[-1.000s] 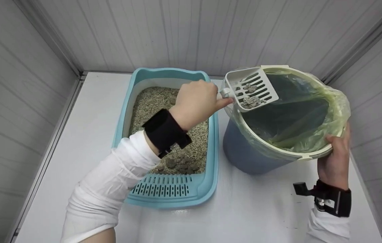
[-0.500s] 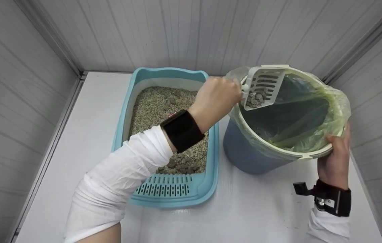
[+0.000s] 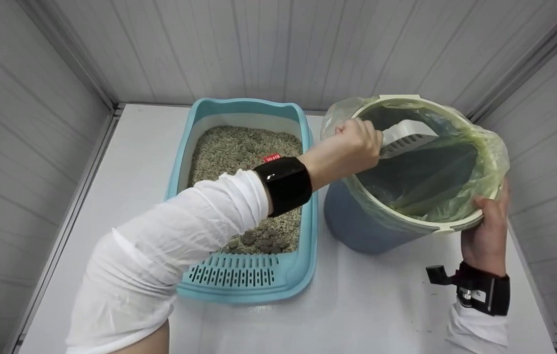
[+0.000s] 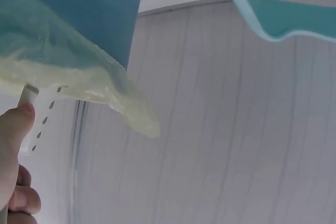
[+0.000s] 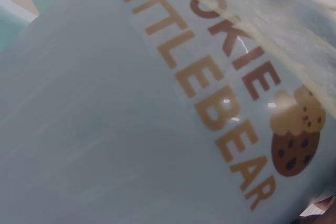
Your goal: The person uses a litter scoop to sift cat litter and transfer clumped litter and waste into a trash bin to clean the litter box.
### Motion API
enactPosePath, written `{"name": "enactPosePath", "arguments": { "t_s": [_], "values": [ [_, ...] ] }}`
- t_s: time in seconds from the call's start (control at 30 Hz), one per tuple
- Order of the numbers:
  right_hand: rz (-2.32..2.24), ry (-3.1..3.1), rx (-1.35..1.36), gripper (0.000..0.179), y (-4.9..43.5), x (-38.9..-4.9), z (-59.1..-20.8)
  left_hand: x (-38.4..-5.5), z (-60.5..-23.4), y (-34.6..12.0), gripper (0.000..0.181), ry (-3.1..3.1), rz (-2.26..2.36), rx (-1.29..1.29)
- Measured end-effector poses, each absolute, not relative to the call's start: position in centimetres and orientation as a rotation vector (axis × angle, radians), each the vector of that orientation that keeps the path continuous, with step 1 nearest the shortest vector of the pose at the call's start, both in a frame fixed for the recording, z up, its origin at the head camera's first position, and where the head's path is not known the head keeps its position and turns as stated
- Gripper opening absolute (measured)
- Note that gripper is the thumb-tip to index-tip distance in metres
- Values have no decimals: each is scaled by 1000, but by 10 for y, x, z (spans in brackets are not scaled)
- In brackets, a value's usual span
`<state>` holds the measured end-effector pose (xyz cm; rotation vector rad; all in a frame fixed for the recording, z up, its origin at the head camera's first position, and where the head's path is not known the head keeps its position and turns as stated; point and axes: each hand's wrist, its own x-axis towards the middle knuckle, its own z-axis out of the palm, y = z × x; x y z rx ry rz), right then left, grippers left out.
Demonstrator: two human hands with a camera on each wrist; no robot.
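Note:
My left hand (image 3: 352, 147) grips the handle of a white slotted litter scoop (image 3: 408, 136), reaching over the left rim of the bin. The scoop is tipped over, its underside up, above the bin's mouth; no clumps show on it. In the left wrist view, my thumb lies along the scoop's handle (image 4: 29, 95). Fingers and thumb of my right hand (image 3: 487, 236) hold the right rim of the blue bin (image 3: 381, 221), which leans towards the right. A yellow-green bag (image 3: 492, 157) lines it and folds over the rim.
Left of the bin stands a turquoise litter box (image 3: 309, 246) with grey-brown litter, darker clumps (image 3: 263, 241) near its front, and a slotted front ledge (image 3: 234, 273). Grey panel walls (image 3: 278, 49) close in the white table (image 3: 357, 305) behind and at both sides.
My left hand has moved right over the bin and turned the scoop from face up to underside up. The grey clumps seen on the scoop earlier are out of sight. My right hand stays put.

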<state>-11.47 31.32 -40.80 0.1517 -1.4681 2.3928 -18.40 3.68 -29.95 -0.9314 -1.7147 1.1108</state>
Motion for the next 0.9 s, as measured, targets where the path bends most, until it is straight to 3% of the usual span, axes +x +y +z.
{"name": "enactPosePath", "arguments": {
  "t_s": [0.23,0.9],
  "values": [
    [2380,-1492,151,69,313,-114,-406,-180,-313,39,45,-1512,1088,-931],
    [2397,-1472,93,66,312,-111,-404,-178,-327,29,38,-1404,938,-924]
  ]
}}
